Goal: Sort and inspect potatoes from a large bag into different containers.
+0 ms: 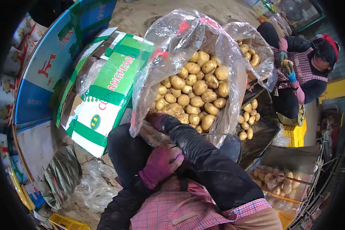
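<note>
My left hand (163, 163), in a magenta knit glove, is curled above my lap; whether anything is inside it is unclear. My right arm reaches forward across my body to the near left rim of a clear plastic liner bag (230, 74). Only a little of the purple-gloved right hand (155, 120) shows there, the fingers hidden by the sleeve and plastic. Many yellow-brown potatoes (199, 87) fill the bag, some with dirt on their skins. Its plastic stands up high around them, with red marks on it.
Left of the bag lies a green and white printed carton (109, 95), beside a tall blue cardboard panel (36, 92). Right are loose potatoes (248, 115) on a dark sheet, a second potato bag (251, 54) and bagged potatoes (276, 181). A gloved co-worker (302, 63) sits holding a potato.
</note>
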### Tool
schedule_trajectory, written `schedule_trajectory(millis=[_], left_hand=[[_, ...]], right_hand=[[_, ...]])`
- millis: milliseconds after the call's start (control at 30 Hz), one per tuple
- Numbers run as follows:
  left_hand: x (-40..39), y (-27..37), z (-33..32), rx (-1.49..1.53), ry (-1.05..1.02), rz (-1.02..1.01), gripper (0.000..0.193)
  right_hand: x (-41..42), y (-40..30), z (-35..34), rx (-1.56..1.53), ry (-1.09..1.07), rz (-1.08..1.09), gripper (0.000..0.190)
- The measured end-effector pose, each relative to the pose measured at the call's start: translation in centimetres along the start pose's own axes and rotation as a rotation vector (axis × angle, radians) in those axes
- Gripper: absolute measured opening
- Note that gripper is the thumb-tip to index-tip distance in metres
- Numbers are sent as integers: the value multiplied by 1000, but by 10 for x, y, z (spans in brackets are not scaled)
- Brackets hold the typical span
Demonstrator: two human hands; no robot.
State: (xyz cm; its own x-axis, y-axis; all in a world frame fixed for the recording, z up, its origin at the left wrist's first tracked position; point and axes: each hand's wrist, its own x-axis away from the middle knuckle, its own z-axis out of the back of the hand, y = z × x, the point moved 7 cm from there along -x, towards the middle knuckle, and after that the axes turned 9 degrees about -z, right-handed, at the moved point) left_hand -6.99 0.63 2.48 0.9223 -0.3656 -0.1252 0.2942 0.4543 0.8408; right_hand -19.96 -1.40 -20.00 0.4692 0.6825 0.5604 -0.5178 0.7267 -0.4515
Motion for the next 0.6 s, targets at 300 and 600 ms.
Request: schedule_trajectory(millis=[300,600], left_hand=[[9,22,26,125,310,-52,40],[-39,50,0,603,106,-99,95]], right_hand=[[216,5,140,-942,-69,119,76],[361,-21,126,-1563,160,115,82]])
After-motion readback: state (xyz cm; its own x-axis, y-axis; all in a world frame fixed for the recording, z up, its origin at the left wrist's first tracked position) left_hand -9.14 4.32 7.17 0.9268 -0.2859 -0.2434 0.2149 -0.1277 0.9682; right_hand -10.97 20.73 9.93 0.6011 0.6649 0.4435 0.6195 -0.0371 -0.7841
